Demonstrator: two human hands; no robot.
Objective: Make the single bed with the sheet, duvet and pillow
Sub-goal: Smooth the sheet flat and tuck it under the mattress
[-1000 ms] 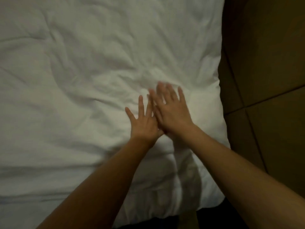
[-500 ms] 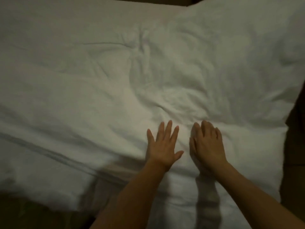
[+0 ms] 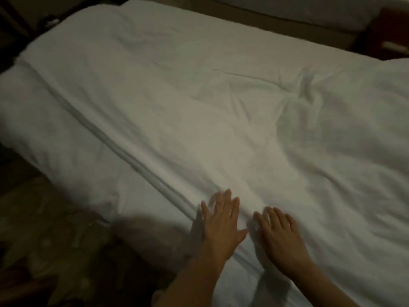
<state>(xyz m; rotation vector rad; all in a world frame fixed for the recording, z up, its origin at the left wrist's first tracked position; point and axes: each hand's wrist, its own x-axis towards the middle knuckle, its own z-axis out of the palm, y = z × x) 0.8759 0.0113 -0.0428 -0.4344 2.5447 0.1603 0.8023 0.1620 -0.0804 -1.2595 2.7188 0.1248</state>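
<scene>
Left hand [image 3: 221,224] flat, white duvet [image 3: 199,111] creased

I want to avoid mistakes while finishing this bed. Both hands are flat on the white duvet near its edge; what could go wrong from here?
1. The left hand and right hand press only near the duvet edge, so the bunched wrinkles farther across may remain.
2. Pushing sideways could drag the duvet off line along the long fold.

Wrinkled duvet [image 3: 199,120] lies unobstructed ahead; nightstand [image 3: 389,38] stands far right.
</scene>
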